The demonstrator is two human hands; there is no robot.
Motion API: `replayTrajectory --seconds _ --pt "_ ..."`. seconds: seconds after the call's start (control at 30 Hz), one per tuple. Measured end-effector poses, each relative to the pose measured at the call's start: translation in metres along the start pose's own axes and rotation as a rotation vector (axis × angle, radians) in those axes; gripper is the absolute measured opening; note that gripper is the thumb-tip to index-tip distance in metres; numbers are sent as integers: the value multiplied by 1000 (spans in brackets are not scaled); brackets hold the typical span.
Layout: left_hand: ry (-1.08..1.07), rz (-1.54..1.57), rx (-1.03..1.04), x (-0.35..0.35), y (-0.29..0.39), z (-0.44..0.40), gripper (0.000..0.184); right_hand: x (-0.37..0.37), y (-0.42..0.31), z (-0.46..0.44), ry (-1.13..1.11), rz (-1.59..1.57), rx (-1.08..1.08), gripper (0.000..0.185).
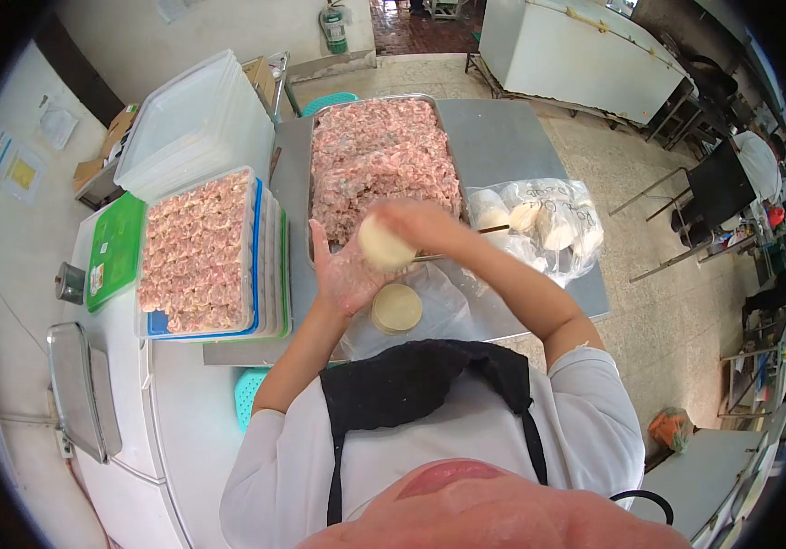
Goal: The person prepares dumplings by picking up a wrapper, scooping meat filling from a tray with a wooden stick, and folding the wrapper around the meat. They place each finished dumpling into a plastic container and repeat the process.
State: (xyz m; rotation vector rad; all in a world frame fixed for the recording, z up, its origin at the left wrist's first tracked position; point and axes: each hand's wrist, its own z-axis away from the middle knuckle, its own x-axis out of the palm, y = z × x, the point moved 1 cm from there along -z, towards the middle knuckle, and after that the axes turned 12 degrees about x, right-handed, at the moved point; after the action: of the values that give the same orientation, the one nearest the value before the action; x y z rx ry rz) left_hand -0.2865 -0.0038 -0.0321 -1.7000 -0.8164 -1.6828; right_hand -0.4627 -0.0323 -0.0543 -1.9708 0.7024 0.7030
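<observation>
My left hand (345,273) is palm up, thumb raised, with a round pale dough wrapper (386,245) lying on its fingers. My right hand (411,224) is over the wrapper's far edge, smeared by motion. A thin dark stick (495,229) pokes out past the right wrist and seems gripped in that hand; its other end is hidden. Just below the hands, a stack of round wrappers (396,307) sits on clear plastic (445,306). Beyond the hands lies a metal tray (449,146) heaped with ground meat filling (379,146).
Clear bags of wrappers (548,224) lie at right on the steel table (503,137). At left, a container of filled dumplings (193,252) tops a stack. Behind it stand clear plastic bins (182,119), near a green lid (116,247). A white freezer (576,59) stands farther back.
</observation>
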Motion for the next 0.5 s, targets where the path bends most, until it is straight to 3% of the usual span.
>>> replayTrajectory --seconds 0.03,0.07,0.13,0.17,0.23,0.27,0.33,0.37,0.4,0.43,0.47,0.5 --pt "-49 -160 -16 6 -3 2 108 -16 -13 -1 1 3 3 29" --pt "-100 -321 -29 9 -5 2 109 -32 -25 -3 -124 202 103 28" --pt "-58 -286 -18 -12 2 -4 110 -23 -48 -2 -284 639 175 25" --pt "-10 -248 -7 -20 4 -7 110 -14 -65 12 -283 641 175 25" --pt "-40 -277 -30 -18 1 -6 110 -4 -99 40 -209 176 -282 33" --pt "-71 -307 -52 -17 0 -6 110 2 -81 35 -208 174 -281 33" --pt "-10 -233 -32 -16 3 0 110 12 -23 22 -179 -308 -53 40" --pt "37 -159 -1 -12 4 2 110 -1 -14 16 -180 -307 -51 40" --pt "-84 -381 -43 -1 0 7 110 -20 -11 11 -206 -59 33 40" --pt "-82 -375 -41 -5 -2 7 110 -32 -13 10 -233 189 116 40" --pt "-49 -340 -6 -9 -5 3 110 -31 -32 16 -106 255 -45 36" --pt "-14 -305 29 -12 -6 1 111 -20 -53 26 -110 257 -48 36"
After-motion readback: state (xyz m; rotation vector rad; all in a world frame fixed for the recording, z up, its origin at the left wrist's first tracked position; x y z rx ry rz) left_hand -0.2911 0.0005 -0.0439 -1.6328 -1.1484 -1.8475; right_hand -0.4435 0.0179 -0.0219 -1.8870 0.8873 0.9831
